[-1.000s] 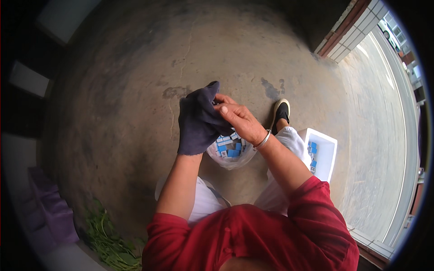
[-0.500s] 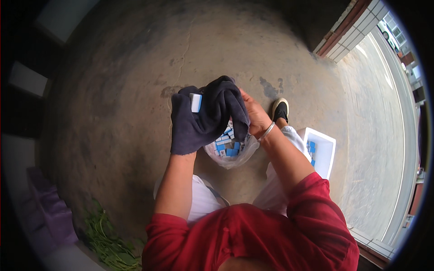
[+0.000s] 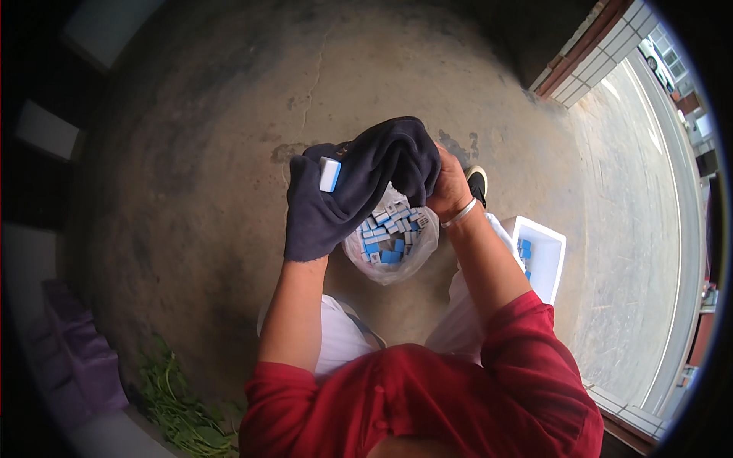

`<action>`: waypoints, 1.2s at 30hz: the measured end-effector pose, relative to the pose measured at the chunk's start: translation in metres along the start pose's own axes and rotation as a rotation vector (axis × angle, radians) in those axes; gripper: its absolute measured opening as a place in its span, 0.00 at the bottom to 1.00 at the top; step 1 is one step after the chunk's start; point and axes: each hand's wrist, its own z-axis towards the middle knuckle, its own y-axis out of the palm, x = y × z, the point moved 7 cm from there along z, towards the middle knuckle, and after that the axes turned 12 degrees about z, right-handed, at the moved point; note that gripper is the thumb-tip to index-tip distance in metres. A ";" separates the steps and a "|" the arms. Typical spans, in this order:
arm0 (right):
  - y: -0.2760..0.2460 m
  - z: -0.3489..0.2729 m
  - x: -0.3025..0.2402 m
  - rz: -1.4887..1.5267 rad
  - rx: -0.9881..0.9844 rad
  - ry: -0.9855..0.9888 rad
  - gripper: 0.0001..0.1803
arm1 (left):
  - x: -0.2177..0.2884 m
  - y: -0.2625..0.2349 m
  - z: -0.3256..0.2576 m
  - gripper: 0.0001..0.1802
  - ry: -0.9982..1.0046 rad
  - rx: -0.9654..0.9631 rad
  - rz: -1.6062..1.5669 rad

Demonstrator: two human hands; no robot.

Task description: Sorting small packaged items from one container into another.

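Observation:
A dark grey cloth covers my left hand, and only the bare wrist shows below it. Through the cloth, that hand grips one white mahjong tile with a blue back; the fingers themselves are hidden. My right hand, with a silver bangle at the wrist, is closed on the other end of the cloth, which arches between both hands. Beneath it, a clear plastic bag lines a round container and holds many blue-and-white tiles.
By my right leg stands a white foam box with more blue-and-white tiles inside. A shoe is beyond my right hand. Green leafy stalks lie at lower left, near a purple object. A tiled pillar borders the doorway.
My right hand has moved slightly right and away, drawing the cloth out wider and uncovering more tiles in the bag. My left hand stays nearly in place with its tile.

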 end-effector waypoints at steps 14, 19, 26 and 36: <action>0.042 -0.015 0.016 -0.776 -0.186 -0.037 0.20 | 0.023 0.059 -0.009 0.23 0.753 0.048 1.704; 0.046 -0.017 0.028 -1.543 -0.313 -0.422 0.29 | 0.008 0.035 -0.004 0.27 0.721 0.034 1.607; 0.025 -0.002 0.018 -1.209 -0.275 -0.134 0.25 | 0.008 0.039 0.003 0.24 0.617 0.063 1.657; 0.042 -0.010 0.029 -1.537 -0.305 -0.337 0.28 | 0.002 0.021 -0.009 0.18 0.779 0.143 1.543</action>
